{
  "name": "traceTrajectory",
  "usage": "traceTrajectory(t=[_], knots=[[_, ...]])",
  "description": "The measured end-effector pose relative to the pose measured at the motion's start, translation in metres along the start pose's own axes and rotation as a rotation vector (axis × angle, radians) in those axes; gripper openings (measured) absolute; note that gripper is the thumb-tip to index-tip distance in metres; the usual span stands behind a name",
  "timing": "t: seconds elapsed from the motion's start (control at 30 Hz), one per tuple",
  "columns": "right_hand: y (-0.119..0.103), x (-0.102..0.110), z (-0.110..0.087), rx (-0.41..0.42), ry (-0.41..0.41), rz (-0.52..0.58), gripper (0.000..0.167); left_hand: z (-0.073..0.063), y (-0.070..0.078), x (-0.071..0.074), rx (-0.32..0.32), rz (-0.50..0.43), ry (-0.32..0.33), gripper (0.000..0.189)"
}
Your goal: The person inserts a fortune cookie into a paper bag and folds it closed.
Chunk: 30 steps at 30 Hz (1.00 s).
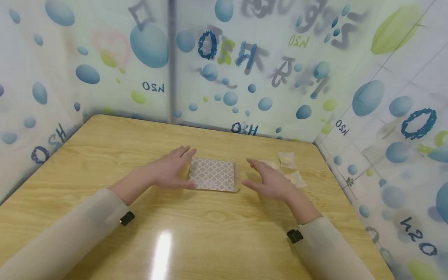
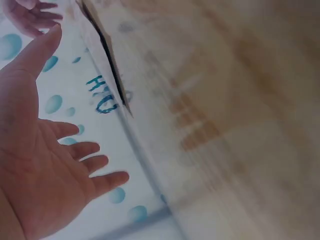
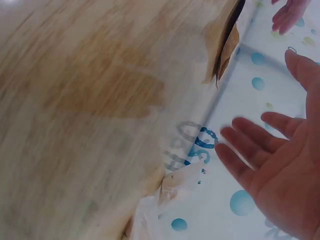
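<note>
A flat rectangular paper packet (image 1: pixel 211 174) with a grey-and-white lattice pattern and a plain brown right edge lies on the wooden table. Just left of it is my left hand (image 1: pixel 172 170), fingers spread and thumb near its lower left corner; whether the thumb touches is unclear. My right hand (image 1: pixel 271 179) hovers to the right, a small gap from the brown edge, with its fingers extended. Both wrist views show the palms: the left palm (image 2: pixel 45 170) and the right palm (image 3: pixel 280 170) hold nothing. There the packet appears edge-on, as a thin brown paper edge (image 3: pixel 226 47).
Beyond my right hand lie small clear sachets with pale contents, one at the back (image 1: pixel 287 160), one nearer (image 1: pixel 296 179) and one partly behind the hand (image 1: pixel 271 165). Patterned curtains (image 1: pixel 217 89) border the wooden table (image 1: pixel 210 225) at the back and sides.
</note>
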State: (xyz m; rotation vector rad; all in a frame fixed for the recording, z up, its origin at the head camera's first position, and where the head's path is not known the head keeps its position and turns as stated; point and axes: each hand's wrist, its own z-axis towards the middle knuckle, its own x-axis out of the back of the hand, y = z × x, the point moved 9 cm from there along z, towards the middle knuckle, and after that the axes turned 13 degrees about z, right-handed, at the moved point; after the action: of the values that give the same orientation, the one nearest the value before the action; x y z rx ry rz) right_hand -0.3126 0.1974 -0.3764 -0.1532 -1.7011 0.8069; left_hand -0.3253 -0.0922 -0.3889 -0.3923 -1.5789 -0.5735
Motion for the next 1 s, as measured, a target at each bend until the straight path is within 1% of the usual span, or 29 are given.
traceTrajectory(t=[0.1, 0.23, 0.3, 0.37, 0.47, 0.53, 0.67, 0.77, 0.9, 1.0], knots=[[0.002, -0.004, 0.006, -0.008, -0.043, 0.074, 0.075, 0.018, 0.003, -0.009, -0.024, -0.074, -0.073, 0.123], [0.002, -0.008, 0.010, -0.010, -0.070, 0.127, 0.069, 0.039, 0.011, -0.020, -0.053, -0.078, -0.150, 0.127], [0.001, -0.009, 0.012, -0.004, -0.076, 0.146, 0.068, 0.046, 0.014, -0.024, -0.055, -0.074, -0.183, 0.128], [0.000, -0.011, 0.013, 0.002, -0.084, 0.154, 0.067, 0.050, 0.017, -0.027, -0.052, -0.079, -0.209, 0.129], [-0.002, -0.012, 0.014, 0.010, -0.090, 0.154, 0.067, 0.051, 0.021, -0.029, -0.048, -0.094, -0.235, 0.128], [-0.002, -0.012, 0.015, 0.010, -0.089, 0.153, 0.067, 0.051, 0.023, -0.027, -0.048, -0.104, -0.235, 0.126], [-0.001, -0.010, 0.015, 0.010, -0.074, 0.162, 0.064, 0.050, 0.024, -0.024, -0.035, -0.114, -0.217, 0.126], [-0.002, -0.008, 0.014, 0.011, -0.051, 0.193, 0.057, 0.049, 0.024, -0.022, -0.027, -0.096, -0.194, 0.130], [-0.002, -0.006, 0.014, -0.010, -0.010, 0.287, 0.043, 0.044, 0.026, -0.018, -0.037, -0.054, -0.162, 0.132], [-0.001, -0.007, 0.017, -0.034, 0.010, 0.435, 0.038, 0.039, 0.029, -0.015, -0.048, -0.060, -0.141, 0.130]])
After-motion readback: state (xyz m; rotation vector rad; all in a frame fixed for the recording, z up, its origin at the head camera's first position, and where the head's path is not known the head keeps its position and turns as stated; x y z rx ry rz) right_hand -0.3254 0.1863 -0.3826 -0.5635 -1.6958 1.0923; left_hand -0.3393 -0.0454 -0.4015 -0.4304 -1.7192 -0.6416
